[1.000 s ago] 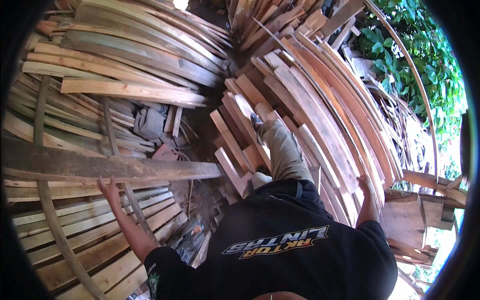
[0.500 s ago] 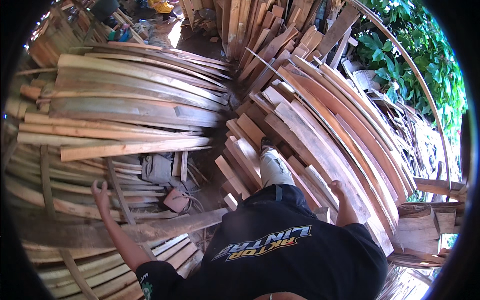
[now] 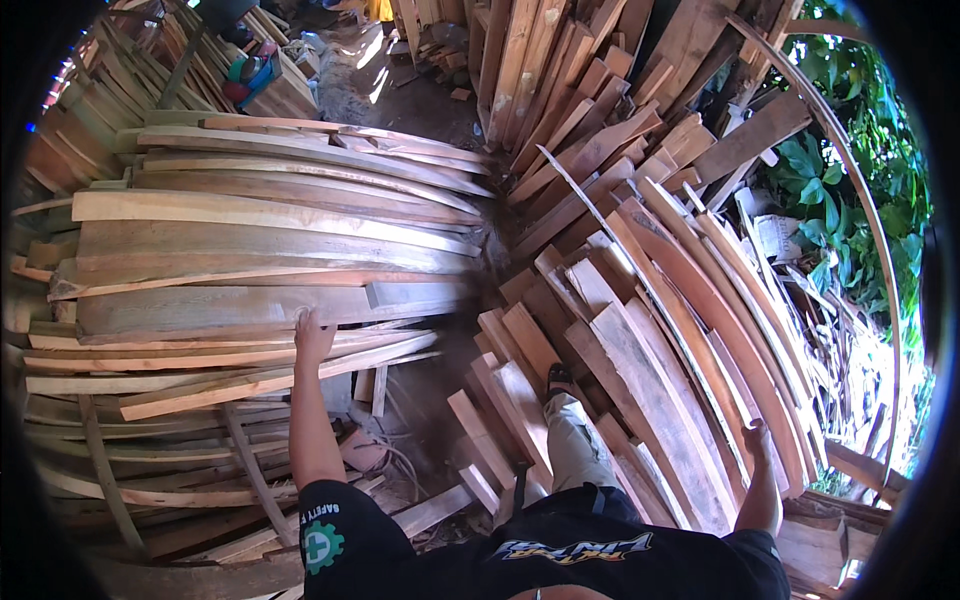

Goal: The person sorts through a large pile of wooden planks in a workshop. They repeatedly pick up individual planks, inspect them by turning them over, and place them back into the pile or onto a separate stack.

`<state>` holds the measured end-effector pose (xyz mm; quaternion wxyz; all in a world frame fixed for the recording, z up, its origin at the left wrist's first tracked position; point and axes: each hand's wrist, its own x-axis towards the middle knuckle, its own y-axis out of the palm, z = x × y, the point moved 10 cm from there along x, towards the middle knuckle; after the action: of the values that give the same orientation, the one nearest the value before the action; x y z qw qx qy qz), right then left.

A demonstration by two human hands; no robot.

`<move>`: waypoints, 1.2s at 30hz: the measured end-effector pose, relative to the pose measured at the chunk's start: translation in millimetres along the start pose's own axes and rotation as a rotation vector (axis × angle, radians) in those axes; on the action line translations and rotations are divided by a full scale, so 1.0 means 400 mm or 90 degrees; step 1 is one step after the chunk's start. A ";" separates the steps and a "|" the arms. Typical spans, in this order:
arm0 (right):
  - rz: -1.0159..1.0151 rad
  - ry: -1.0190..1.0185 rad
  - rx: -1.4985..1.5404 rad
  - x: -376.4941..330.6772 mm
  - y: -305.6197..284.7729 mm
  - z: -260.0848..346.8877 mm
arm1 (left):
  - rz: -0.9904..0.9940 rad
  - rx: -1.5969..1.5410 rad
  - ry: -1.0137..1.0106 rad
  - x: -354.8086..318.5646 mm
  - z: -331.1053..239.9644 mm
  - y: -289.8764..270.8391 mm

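Observation:
My left hand (image 3: 314,338) reaches forward over the stack on the left. It touches the near edge of a wide grey-brown board (image 3: 215,312), its fingers resting against the wood rather than wrapped round it. A shorter offcut (image 3: 415,296) lies on the far right end of that board. Held out at my right side, my right hand (image 3: 759,438) is loosely curled with nothing in it. Behind it run long reddish planks (image 3: 665,400) of the right-hand stack. My foot in a dark sandal (image 3: 561,377) stands on stepped timber pieces between the stacks.
Upright planks (image 3: 525,75) lean at the back centre. A thin curved strip (image 3: 850,160) arches by green leaves (image 3: 845,210) on the right. A dark gap (image 3: 455,380) separates the stacks, with a pinkish block (image 3: 365,450) near cords. Crossbars (image 3: 250,460) span lower planks at left.
My left hand has swung forward and inward from open air onto the wide board. My right hand has moved outward to the right. My body and view have shifted.

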<state>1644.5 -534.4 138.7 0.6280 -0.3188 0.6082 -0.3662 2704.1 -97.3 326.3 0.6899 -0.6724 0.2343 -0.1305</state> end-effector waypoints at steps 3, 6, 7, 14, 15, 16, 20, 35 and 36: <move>-0.032 -0.059 -0.031 0.094 -0.073 0.135 | 0.087 0.020 -0.032 -0.081 0.103 0.081; 0.032 -0.086 -0.049 0.168 -0.093 0.278 | 0.154 -0.008 -0.140 -0.162 0.193 0.202; 0.036 -0.151 -0.084 0.142 -0.122 0.404 | 0.108 0.044 -0.084 -0.216 0.196 0.249; 0.038 -0.160 0.058 0.159 0.007 0.547 | 0.380 -0.148 -0.155 -0.326 -0.027 0.716; 0.036 -0.172 0.072 0.164 0.040 0.589 | 0.363 -0.149 -0.151 -0.255 -0.039 0.722; 0.059 -0.144 0.085 0.173 0.090 0.621 | 0.346 -0.150 -0.147 -0.180 -0.048 0.726; 0.223 -0.068 -0.031 0.359 0.398 0.734 | 0.113 0.051 -0.177 0.230 -0.001 0.598; 0.178 0.134 -0.035 0.630 0.898 1.159 | -0.090 0.540 -0.140 0.694 0.260 0.321; 0.172 0.157 -0.037 0.619 0.903 1.157 | -0.082 0.563 -0.146 0.691 0.279 0.323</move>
<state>2130.1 -574.0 -271.9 0.5826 -0.2049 0.7283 -0.2970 2979.0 -129.6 156.0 0.9225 -0.3366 0.0361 -0.1855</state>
